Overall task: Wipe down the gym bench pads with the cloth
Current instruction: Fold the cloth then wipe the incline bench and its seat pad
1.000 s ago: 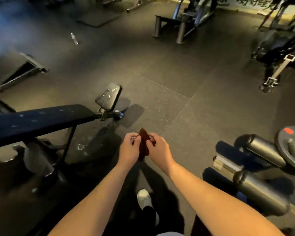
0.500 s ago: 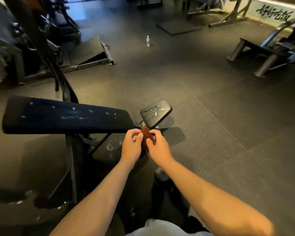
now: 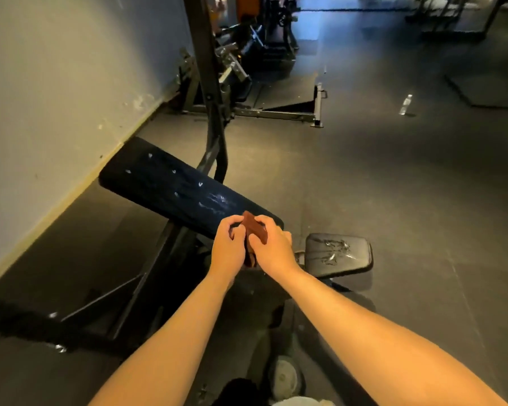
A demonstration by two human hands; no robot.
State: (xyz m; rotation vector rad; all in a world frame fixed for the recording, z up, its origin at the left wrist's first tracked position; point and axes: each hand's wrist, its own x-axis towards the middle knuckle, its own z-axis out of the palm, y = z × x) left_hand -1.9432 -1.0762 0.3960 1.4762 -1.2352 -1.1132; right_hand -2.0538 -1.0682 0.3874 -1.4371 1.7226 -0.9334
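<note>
A folded brown cloth (image 3: 256,228) sits between my two hands, held in the air over the near end of the long black back pad (image 3: 170,191). My left hand (image 3: 228,247) pinches its left side and my right hand (image 3: 272,247) grips its right side with curled fingers. The back pad slopes up toward the wall and carries white smears and scuffs. The small black seat pad (image 3: 339,254) lies just right of my hands, also streaked with white marks. The lower part of the cloth is hidden between my palms.
A pale wall (image 3: 56,98) runs along the left. The bench's dark upright post (image 3: 208,92) rises behind the back pad. Another machine's frame (image 3: 276,109) lies on the rubber floor beyond, with a water bottle (image 3: 405,104) further right. My shoe (image 3: 285,376) shows at the bottom.
My view has swung left and closer, so the bench now lies straight ahead with the wall in sight. My hands still hold the cloth together and now hover over the back pad's near end.
</note>
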